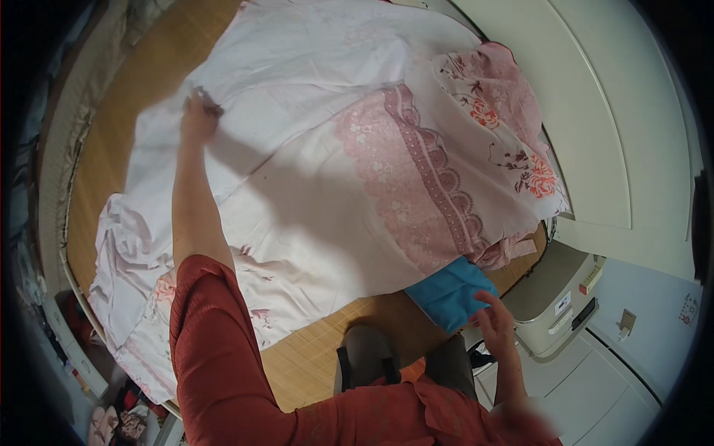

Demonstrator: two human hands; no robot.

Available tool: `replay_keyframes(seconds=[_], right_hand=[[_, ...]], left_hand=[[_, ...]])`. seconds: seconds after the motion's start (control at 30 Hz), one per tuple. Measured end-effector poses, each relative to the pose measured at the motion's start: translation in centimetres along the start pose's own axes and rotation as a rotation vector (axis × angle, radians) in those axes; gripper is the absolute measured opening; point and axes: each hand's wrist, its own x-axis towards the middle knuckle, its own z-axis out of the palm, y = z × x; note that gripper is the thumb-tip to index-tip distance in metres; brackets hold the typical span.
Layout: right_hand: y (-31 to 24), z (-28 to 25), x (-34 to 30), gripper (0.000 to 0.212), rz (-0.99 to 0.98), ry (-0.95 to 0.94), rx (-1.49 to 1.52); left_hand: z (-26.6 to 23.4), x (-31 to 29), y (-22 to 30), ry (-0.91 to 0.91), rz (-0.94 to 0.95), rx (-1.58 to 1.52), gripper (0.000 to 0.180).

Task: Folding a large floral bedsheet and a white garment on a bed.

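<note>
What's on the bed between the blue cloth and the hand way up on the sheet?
In the head view, pale pink sheet covers the stretch between the blue cloth and the left hand, with some bare bamboo mat near the cloth.

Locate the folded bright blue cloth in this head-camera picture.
The folded bright blue cloth lies at the lower right of the head view, on the woven bamboo mat, at the near edge of the pale pink floral sheet, just above the right hand.

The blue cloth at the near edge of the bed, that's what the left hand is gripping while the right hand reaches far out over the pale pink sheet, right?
Not quite: the hands are swapped. In the head view the left hand reaches far out and grips the pale pink sheet, while the right hand, fingers spread, is at the blue cloth at the near edge of the bed.
</note>
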Motion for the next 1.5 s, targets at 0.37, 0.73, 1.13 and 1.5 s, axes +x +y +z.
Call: replay_keyframes(seconds=[0.37,0.73,1.13,1.5], right_hand=[[-9.7,8.5,12.6,0.032,-0.337,-0.254,0.155],[-12.7,15.4,27.4,0.052,-0.909,0.101,-0.736],[-11.1,15.8,29.1,0.056,-0.751,0.055,-0.842],[-19.8,16.9,21.3,0.05,-0.86,0.24,-0.408]], left_hand=[[-3.1,0.3,-0.5,0.321,0.069,-0.101,0.025],[3.4,-0.1,-0.4,0.065,-0.121,-0.173,0.064],[-12.6,-7.6,7.7,0.933,0.357,-0.101,0.018],[-8.1,-34.0,17.1,-0.013,0.514,-0.48,0.015]])
